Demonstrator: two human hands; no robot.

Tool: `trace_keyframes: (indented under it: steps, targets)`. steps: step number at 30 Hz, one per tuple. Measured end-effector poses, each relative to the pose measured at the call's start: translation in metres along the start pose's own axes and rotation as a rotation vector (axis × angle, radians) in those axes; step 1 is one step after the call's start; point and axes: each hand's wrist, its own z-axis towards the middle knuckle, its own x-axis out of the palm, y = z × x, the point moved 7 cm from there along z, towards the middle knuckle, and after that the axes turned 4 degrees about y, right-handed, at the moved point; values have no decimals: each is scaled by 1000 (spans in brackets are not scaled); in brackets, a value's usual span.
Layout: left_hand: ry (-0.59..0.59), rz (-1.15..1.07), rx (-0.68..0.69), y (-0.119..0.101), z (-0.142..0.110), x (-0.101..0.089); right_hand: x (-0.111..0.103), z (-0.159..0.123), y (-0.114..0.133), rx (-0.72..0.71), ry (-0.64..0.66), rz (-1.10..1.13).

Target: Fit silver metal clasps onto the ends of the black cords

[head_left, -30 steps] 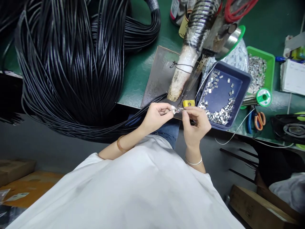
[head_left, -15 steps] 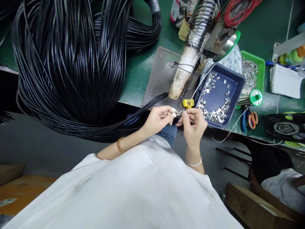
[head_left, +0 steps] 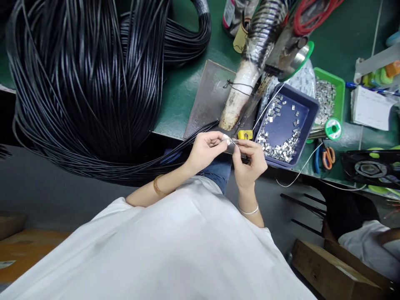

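My left hand (head_left: pixel 204 151) is closed in a pinch, with white covers on the thumb and forefinger tips. Facing it, my right hand (head_left: pixel 251 161) pinches as well, its fingertips close to the left ones. Between them shows a small silvery metal piece (head_left: pixel 233 142), partly hidden by the fingers; its exact kind is too small to make out. A bundle of black cables (head_left: pixel 184 146) runs behind my left hand to the bench edge. Just above my right fingers sits a yellow block (head_left: pixel 245 134).
A blue tray (head_left: pixel 308 106) and a green tray (head_left: pixel 340 93) hold small metal parts. A taped duct (head_left: pixel 239 96) reaches over a dark board (head_left: pixel 208 89). Black cable coils (head_left: pixel 87 83) fill the left. Solder spool (head_left: pixel 333 128) and orange-handled pliers (head_left: pixel 328 157) lie right. Another person sits lower right.
Both hands have moved slightly up toward the yellow block, still pinching together. My right hand has turned a little, with its thumb now raised against the forefinger.
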Motion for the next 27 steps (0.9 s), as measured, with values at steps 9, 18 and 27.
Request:
trace_keyframes:
  steps: [9, 18, 27]
  targets:
    - [-42, 183, 38, 2, 5, -2, 6, 3, -6, 42, -28, 29]
    - [-35, 148, 12, -5, 5, 0, 1, 9, 6, -34, -37, -10]
    - [14, 191, -25, 1, 2, -1, -1, 4, 1, 35, 44, -27]
